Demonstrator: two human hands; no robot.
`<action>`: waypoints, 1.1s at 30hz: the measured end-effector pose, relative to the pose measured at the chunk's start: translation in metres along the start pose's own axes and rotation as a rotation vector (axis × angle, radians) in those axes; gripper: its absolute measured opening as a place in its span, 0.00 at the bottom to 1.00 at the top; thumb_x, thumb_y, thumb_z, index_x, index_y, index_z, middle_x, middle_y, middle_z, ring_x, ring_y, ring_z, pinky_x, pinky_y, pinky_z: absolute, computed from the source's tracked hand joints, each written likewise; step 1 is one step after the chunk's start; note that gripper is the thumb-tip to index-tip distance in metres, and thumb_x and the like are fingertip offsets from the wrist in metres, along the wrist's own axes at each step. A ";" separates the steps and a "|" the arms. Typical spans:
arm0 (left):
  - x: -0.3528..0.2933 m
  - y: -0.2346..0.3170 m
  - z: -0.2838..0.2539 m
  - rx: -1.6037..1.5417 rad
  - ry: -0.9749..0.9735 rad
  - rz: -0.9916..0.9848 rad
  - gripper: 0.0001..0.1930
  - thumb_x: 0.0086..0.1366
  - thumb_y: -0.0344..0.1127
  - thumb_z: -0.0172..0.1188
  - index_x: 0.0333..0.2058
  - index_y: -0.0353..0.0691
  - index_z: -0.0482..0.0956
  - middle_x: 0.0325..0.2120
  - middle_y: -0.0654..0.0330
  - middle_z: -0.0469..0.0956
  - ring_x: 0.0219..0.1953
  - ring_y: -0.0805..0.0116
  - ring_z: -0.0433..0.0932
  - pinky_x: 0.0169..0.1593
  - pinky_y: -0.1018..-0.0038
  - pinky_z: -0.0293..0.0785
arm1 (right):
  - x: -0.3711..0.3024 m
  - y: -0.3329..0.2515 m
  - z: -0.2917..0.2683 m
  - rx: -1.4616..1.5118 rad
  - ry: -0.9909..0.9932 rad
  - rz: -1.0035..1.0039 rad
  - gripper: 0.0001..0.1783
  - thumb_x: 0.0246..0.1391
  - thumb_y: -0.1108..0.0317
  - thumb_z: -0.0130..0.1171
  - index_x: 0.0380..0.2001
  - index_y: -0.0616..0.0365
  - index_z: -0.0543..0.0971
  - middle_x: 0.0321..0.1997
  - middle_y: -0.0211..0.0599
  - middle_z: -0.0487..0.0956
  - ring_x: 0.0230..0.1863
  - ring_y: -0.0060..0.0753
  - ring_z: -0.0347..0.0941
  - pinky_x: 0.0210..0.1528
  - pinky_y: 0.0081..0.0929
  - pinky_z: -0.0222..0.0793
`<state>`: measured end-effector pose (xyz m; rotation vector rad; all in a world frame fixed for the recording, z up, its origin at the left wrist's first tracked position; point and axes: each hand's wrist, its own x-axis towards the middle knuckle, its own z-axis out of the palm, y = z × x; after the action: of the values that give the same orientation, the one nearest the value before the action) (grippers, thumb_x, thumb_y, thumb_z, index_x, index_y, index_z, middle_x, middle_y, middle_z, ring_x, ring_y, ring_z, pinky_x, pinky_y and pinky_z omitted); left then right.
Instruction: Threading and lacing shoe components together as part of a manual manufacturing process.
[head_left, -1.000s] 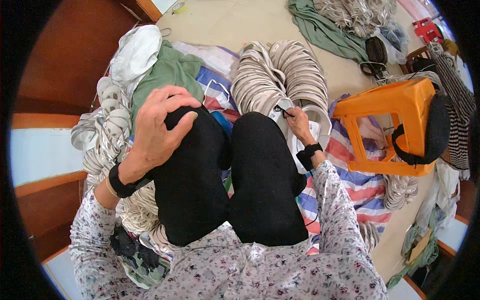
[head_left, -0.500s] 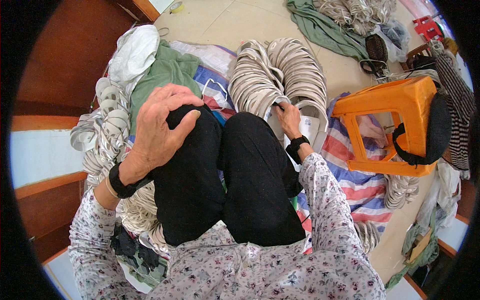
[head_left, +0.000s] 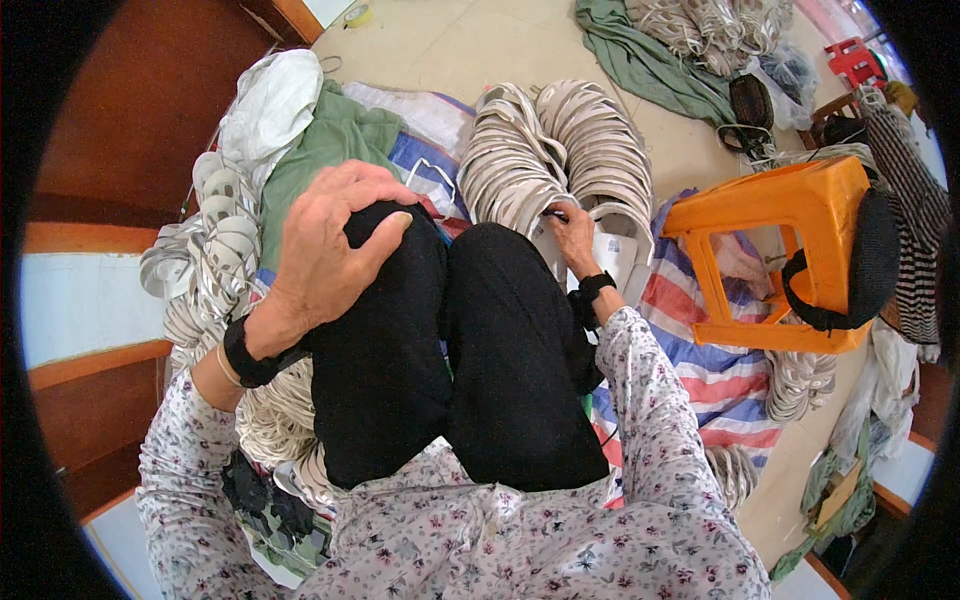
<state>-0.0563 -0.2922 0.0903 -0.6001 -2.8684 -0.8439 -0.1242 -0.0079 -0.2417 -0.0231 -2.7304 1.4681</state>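
Pale stack (head_left: 510, 160) | right hand (head_left: 574, 238): closer, shifted leftward | dark object (head_left: 556, 214): held

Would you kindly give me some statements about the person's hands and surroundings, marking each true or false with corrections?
1. The left hand lies over the left knee. True.
2. The right hand holds the stool. False: it holds a small dark item.
3. Two curved rows of pale stacked pieces lie beyond the right knee. True.
4. The sheet on the floor to the person's right is plain green. False: the sheet is striped red, white and blue.
5. The stool to the person's right is white. False: the stool is orange.
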 end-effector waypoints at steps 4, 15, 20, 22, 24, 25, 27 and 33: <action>0.006 0.003 0.004 -0.021 0.004 0.013 0.09 0.60 0.32 0.61 0.38 0.36 0.81 0.40 0.51 0.79 0.47 0.52 0.77 0.56 0.64 0.69 | 0.007 0.016 -0.005 0.211 0.065 0.166 0.14 0.56 0.67 0.59 0.44 0.61 0.84 0.27 0.37 0.83 0.23 0.25 0.77 0.26 0.24 0.70; -0.002 -0.004 0.003 -0.005 0.042 0.016 0.09 0.59 0.31 0.61 0.37 0.35 0.81 0.39 0.52 0.79 0.46 0.52 0.77 0.56 0.64 0.69 | -0.015 -0.017 -0.040 0.709 -0.261 0.447 0.09 0.64 0.68 0.50 0.40 0.59 0.78 0.33 0.33 0.81 0.21 0.24 0.77 0.20 0.20 0.69; -0.003 -0.005 0.005 -0.017 0.049 0.007 0.08 0.59 0.31 0.61 0.37 0.36 0.81 0.40 0.52 0.80 0.47 0.53 0.77 0.56 0.64 0.69 | -0.026 -0.027 -0.049 0.678 -0.235 0.381 0.10 0.65 0.67 0.50 0.39 0.61 0.79 0.37 0.35 0.81 0.26 0.27 0.80 0.21 0.21 0.72; -0.003 -0.007 0.005 -0.014 0.054 0.006 0.08 0.59 0.31 0.61 0.37 0.36 0.81 0.40 0.53 0.80 0.47 0.53 0.77 0.56 0.64 0.69 | -0.030 -0.033 -0.048 0.557 -0.144 0.314 0.14 0.65 0.60 0.55 0.41 0.60 0.81 0.37 0.31 0.81 0.30 0.25 0.80 0.25 0.21 0.73; -0.002 -0.008 0.005 -0.015 0.030 0.005 0.08 0.59 0.32 0.61 0.37 0.36 0.82 0.40 0.52 0.80 0.47 0.53 0.77 0.56 0.65 0.69 | -0.037 -0.030 -0.051 0.615 -0.087 0.333 0.15 0.65 0.58 0.56 0.41 0.60 0.82 0.37 0.31 0.81 0.31 0.25 0.80 0.26 0.21 0.74; -0.002 -0.008 0.004 -0.014 0.032 0.004 0.08 0.59 0.32 0.61 0.37 0.36 0.82 0.40 0.52 0.80 0.47 0.53 0.77 0.56 0.65 0.69 | -0.039 -0.028 -0.052 0.675 -0.029 0.353 0.16 0.65 0.57 0.57 0.41 0.60 0.83 0.38 0.31 0.81 0.32 0.24 0.80 0.26 0.21 0.74; -0.002 -0.007 0.003 -0.043 0.057 -0.011 0.08 0.59 0.32 0.61 0.36 0.36 0.81 0.40 0.52 0.80 0.47 0.53 0.77 0.56 0.65 0.69 | -0.043 -0.022 -0.053 0.707 -0.024 0.387 0.14 0.64 0.59 0.60 0.40 0.61 0.83 0.35 0.32 0.81 0.29 0.24 0.79 0.27 0.20 0.74; 0.002 -0.003 0.010 -0.060 0.112 0.019 0.07 0.57 0.32 0.63 0.34 0.37 0.83 0.37 0.53 0.81 0.43 0.53 0.78 0.53 0.64 0.71 | -0.044 0.006 -0.062 0.624 0.073 0.444 0.10 0.60 0.68 0.60 0.34 0.65 0.83 0.26 0.36 0.81 0.17 0.24 0.76 0.19 0.22 0.71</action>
<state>-0.0594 -0.2880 0.0809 -0.5656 -2.7419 -0.9325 -0.0780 0.0454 -0.2143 -0.6760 -2.1734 2.3080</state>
